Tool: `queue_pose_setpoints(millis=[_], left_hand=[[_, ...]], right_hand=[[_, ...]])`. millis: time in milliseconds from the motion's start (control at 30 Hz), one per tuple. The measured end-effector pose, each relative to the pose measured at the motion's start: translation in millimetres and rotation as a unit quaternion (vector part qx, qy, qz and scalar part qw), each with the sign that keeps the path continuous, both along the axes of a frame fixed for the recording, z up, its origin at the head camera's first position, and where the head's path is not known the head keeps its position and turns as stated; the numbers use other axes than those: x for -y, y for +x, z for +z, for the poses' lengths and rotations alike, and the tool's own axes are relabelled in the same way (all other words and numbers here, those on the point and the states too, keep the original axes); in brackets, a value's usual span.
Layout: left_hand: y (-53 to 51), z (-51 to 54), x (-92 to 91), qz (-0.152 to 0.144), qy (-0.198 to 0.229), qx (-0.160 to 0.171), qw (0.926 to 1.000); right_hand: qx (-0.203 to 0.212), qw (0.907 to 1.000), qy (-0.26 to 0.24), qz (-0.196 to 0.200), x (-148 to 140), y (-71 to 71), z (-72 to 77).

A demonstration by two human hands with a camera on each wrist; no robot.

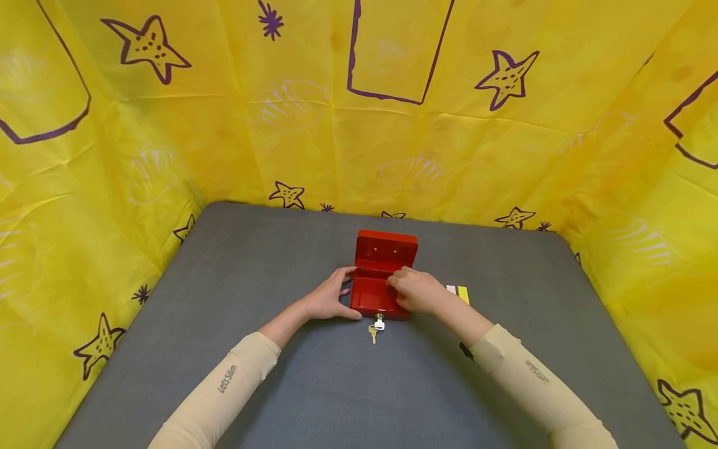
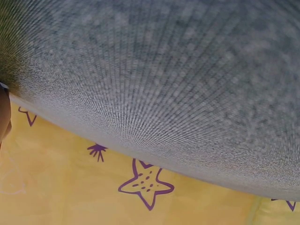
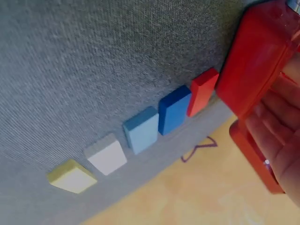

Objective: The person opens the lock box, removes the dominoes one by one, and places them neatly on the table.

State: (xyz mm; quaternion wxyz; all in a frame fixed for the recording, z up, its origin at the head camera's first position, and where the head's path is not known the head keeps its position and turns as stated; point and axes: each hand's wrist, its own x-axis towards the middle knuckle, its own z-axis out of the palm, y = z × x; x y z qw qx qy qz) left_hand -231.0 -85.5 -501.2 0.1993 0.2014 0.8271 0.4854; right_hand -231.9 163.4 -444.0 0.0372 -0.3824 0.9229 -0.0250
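Observation:
A small red cash box (image 1: 370,296) stands with its lid (image 1: 386,249) raised. From its front lock hangs a pair of keys (image 1: 374,332). Against the box's left side my left hand (image 1: 328,298) rests, thumb by the front corner and fingers spread toward the back. Only a sliver of that hand (image 2: 3,115) shows in the left wrist view. My right hand (image 1: 417,290) reaches over the box's right wall with bent fingers; the fingertips dip inside. In the right wrist view the fingers (image 3: 276,126) overlap the box's edge, and anything between them is hidden.
Right of the box runs a row of flat blocks: a red block (image 3: 202,92), a blue block (image 3: 174,110), a light blue block (image 3: 141,130), a white block (image 3: 107,154) and a yellow block (image 3: 71,176). Yellow patterned cloth (image 1: 336,143) surrounds the grey table (image 1: 269,243).

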Motion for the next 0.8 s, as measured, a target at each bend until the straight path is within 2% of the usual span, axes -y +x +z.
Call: queue_pose_setpoints(millis=[200, 467, 800], left_hand=[[-0.1, -0.7, 0.5, 0.0, -0.001, -0.004, 1.0], [1.3, 2.2, -0.8, 0.0, 0.002, -0.001, 1.0], [1.4, 2.3, -0.9, 0.004, 0.002, 0.001, 1.0]], right_hand=[[-0.046, 0.9973, 0.057, 0.006, 6, 1.4, -1.1], [-0.063, 0.9919, 0.11, -0.005, 13, 3.0, -1.9], [-0.061, 0.9925, 0.106, -0.007, 13, 1.7, -2.8]])
